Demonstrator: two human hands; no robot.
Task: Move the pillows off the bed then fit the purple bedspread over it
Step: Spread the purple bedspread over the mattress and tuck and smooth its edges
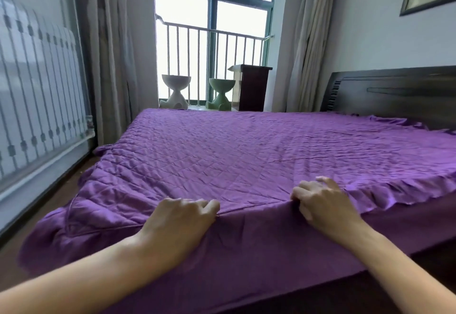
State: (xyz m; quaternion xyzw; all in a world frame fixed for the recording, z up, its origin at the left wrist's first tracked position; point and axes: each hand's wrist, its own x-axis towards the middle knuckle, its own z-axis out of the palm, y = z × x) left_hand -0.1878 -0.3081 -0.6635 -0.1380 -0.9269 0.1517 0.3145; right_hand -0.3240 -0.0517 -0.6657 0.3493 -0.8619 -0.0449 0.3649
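A quilted purple bedspread (246, 150) with a ruffled border lies spread over the whole bed, creased in places. Its near edge hangs down the bed's side in front of me. My left hand (177, 220) grips the seam at that near edge, fingers curled over the fabric. My right hand (320, 202) grips the same seam a little to the right, thumb tucked under the fold. The stretch of seam between my hands is pulled taut. No pillows are in view.
A dark wooden headboard (394, 91) stands at the right. A dark nightstand (253, 88) and two bowl-shaped stools, white (175, 91) and green (220, 92), sit by the window beyond the bed. A narrow strip of floor (49, 197) runs along the left wall.
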